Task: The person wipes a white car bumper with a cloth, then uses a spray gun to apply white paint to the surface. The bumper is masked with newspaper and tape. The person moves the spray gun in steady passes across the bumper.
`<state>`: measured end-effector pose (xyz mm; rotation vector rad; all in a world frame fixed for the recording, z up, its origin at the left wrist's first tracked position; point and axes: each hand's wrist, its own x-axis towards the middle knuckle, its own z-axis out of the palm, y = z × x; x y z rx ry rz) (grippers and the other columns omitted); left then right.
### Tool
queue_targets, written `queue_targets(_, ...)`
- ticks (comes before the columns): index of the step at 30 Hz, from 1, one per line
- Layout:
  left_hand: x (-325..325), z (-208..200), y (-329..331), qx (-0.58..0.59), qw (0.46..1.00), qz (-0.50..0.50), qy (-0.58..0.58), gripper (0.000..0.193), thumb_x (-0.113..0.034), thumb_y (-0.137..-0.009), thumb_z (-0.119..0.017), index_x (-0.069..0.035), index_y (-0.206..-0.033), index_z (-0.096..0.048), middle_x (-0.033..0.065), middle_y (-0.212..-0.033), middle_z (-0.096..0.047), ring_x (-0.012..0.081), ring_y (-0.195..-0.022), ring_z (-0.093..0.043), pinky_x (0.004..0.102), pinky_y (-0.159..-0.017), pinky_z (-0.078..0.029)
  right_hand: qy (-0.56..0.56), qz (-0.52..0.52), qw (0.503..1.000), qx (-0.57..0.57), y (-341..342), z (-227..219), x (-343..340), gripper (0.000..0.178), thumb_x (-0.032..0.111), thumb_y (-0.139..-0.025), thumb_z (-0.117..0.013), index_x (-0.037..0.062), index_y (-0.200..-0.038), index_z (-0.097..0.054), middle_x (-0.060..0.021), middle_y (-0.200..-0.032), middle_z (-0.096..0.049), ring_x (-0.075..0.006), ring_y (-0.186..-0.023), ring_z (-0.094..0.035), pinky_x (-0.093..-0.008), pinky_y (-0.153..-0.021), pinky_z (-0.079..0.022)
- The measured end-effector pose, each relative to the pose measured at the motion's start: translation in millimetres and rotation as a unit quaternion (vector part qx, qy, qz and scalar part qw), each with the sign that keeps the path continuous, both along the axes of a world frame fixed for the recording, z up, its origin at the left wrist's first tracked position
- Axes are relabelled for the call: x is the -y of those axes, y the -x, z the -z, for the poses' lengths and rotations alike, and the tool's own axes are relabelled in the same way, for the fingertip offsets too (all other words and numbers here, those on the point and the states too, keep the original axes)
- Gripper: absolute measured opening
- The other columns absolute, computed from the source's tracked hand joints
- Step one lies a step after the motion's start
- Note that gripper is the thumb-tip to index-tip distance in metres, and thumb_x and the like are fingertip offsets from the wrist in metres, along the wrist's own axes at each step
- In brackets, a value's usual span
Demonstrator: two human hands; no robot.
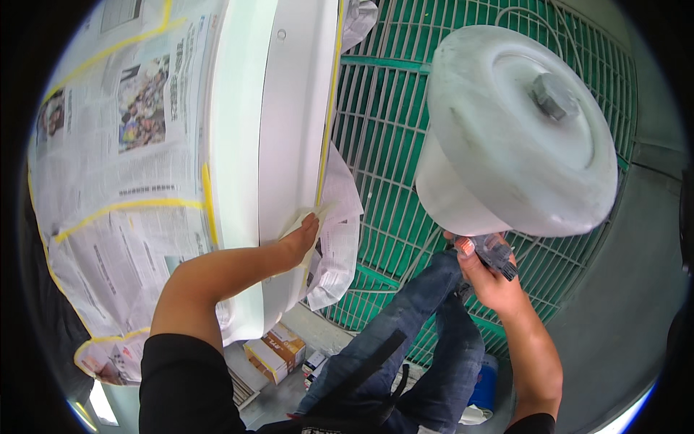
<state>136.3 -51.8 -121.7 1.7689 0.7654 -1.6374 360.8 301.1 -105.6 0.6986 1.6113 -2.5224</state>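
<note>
My left hand presses a thin pale cloth against the lower edge of a white car body panel. Its fingertips lie over the cloth, beside a strip of yellow masking tape. My right hand is wrapped round a dark spray gun, whose trigger side is mostly hidden. On top of the gun sits a large white paint cup, tilted toward me, with a grey knob on its lid. The cup hangs over the floor, apart from the panel.
Newspaper masking sheets cover the left side, edged with yellow tape. Underfoot is a metal floor grating over green material, with a hose at the far end. A cardboard box and a blue can stand near my legs.
</note>
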Motion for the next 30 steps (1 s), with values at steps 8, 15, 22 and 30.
queue_targets(8,146.4,7.4,-39.5,0.04,0.951,-0.227,-0.206,0.065,-0.041,-0.094,-0.049,-0.002,-0.146,-0.042,0.0146,-0.153,-0.04,0.0297,-0.145,-0.028,0.0493,-0.12,-0.018,-0.01,-0.005,1.0,-0.004,-75.1,-12.8,87.1,0.025,0.013,-0.096,-0.064,-0.0021,-0.115,-0.062,-0.0109,-0.101,-0.068,-0.0174,-0.09,-0.063,-0.0297,-0.081,-0.049)
queue_targets(15,24.4,27.5,121.5,0.249,0.724,-0.427,-0.481,0.056,-0.042,-0.09,-0.057,-0.005,-0.132,-0.057,0.0107,-0.143,-0.05,0.0246,-0.139,-0.037,0.0456,-0.118,-0.021,-0.029,0.036,0.999,-0.006,-113.9,-18.9,185.0,0.024,0.015,-0.096,-0.064,-0.0019,-0.112,-0.064,-0.0089,-0.097,-0.067,-0.0158,-0.086,-0.061,-0.0288,-0.079,-0.048)
queue_targets(22,122.1,-47.3,-72.5,-0.015,0.992,0.032,-0.122,0.054,-0.04,-0.094,-0.048,-0.003,-0.131,-0.061,0.0164,-0.142,-0.054,0.0364,-0.137,-0.042,0.0546,-0.118,-0.022,-0.076,0.049,0.995,-0.029,-138.4,-26.0,270.7,0.032,0.019,-0.099,-0.059,0.0019,-0.125,-0.054,-0.0078,-0.112,-0.064,-0.0066,-0.065,-0.048,-0.0241,-0.055,-0.041)
queue_targets(30,142.3,-19.1,-55.9,0.036,0.897,-0.245,-0.367,0.045,-0.023,-0.095,-0.05,-0.008,-0.137,-0.055,0.0153,-0.139,-0.056,0.0321,-0.134,-0.044,0.053,-0.114,-0.025,-0.08,0.061,0.995,0.022,-172.6,-54.9,326.0,0.015,0.012,-0.096,-0.062,0.0,-0.104,-0.067,-0.0077,-0.09,-0.066,-0.0159,-0.083,-0.06,-0.0297,-0.077,-0.048)
